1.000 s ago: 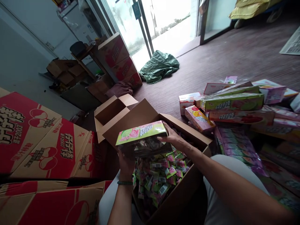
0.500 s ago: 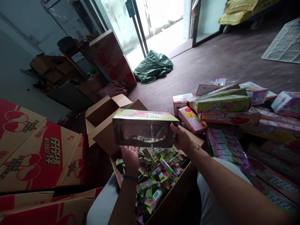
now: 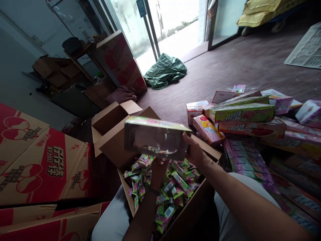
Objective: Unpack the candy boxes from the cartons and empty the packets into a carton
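A display box [image 3: 155, 137] with a green-and-pink printed top and a dark clear-film side is held up over an open carton [image 3: 184, 214]. My right hand [image 3: 197, 150] is closed round the box's right end, thumb on the front edge. Below the box's lower edge, my left hand [image 3: 159, 167] has its fingers curled and partly blurred; what they grip, if anything, does not show clearly. Many small green-and-pink wrapped packets [image 3: 175, 187] fill the carton beneath both hands.
To the right lies a heap of printed candy boxes [image 3: 243, 113]. Red-and-brown cartons [image 3: 56, 164] stand at the left, and an open carton [image 3: 109, 120] sits ahead. A green sack [image 3: 165, 71] lies near the doorway. A white crate [image 3: 306, 48] is at far right.
My left hand has moved right, from under the box's left part to below its middle, with fingers now curled. The box has tilted slightly, its right end lower; my right hand keeps hold.
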